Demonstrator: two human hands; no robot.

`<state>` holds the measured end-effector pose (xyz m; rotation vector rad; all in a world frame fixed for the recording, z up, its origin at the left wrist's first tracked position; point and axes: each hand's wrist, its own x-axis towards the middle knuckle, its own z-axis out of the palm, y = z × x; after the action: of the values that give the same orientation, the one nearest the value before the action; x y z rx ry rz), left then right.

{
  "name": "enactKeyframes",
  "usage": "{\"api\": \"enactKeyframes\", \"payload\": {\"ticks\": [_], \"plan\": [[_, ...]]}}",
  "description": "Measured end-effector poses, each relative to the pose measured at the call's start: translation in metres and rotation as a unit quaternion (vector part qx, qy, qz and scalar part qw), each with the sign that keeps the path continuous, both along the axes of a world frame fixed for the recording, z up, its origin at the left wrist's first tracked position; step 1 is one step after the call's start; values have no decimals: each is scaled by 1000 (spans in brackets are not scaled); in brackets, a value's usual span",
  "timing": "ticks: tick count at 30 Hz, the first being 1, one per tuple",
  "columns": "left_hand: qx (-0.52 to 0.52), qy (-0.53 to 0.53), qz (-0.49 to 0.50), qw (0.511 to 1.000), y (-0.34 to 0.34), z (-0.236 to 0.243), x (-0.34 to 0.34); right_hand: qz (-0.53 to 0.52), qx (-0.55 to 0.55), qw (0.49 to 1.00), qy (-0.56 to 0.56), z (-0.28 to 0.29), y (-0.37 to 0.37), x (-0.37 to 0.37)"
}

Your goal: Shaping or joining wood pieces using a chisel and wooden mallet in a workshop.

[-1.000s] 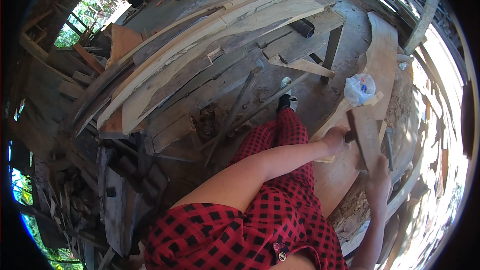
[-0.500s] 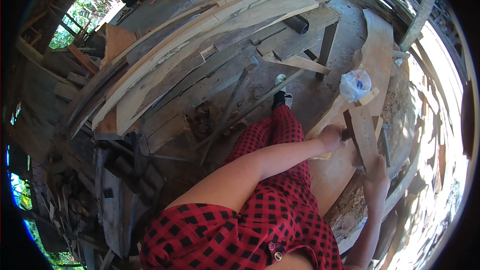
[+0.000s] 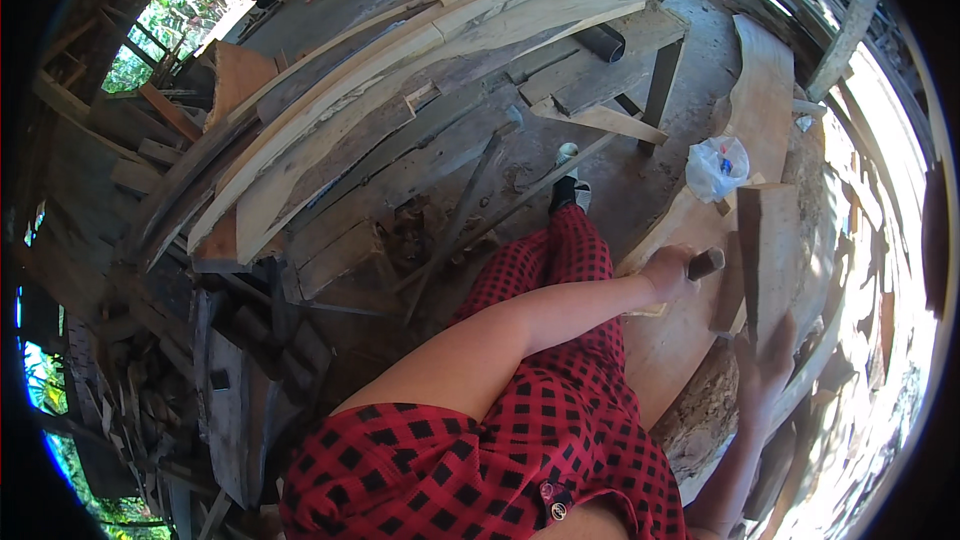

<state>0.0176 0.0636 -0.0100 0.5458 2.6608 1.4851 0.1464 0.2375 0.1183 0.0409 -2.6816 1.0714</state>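
Note:
My left hand [image 3: 672, 274] is closed round a dark round wooden handle [image 3: 707, 263], whose blunt end sticks out to the right. The tool's other end is hidden behind the hand, so its kind does not show. My right hand [image 3: 766, 352] grips the near end of a long wooden block [image 3: 776, 252], held upright with a gap between it and the handle. Below both hands lies a wide, pale plank [image 3: 665, 372]. A smaller brown block [image 3: 731, 288] shows on it, partly behind the long block.
A clear plastic bag [image 3: 716, 168] sits on the plank beyond my hands. To the left, long curved boards [image 3: 430, 50] rest on a wooden bench [image 3: 450, 155]. A leaning strut [image 3: 540, 185] crosses near my foot. Scrap wood [image 3: 130, 410] piles up at far left.
The long block in my right hand has moved right, away from the handle, and turned. The handle's end now shows fully. My left hand has barely moved.

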Motion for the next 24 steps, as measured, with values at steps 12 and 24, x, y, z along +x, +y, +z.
{"api": "enactKeyframes", "payload": {"ticks": [12, 24], "plan": [[-3, 5, -13, 1000, 2, -6, -1, -10, -33, 998, 51, -2, -8, -2], [34, 41, 11, 999, -25, -16, -1, -18, -17, 999, 27, -72, 3, -6]]}}
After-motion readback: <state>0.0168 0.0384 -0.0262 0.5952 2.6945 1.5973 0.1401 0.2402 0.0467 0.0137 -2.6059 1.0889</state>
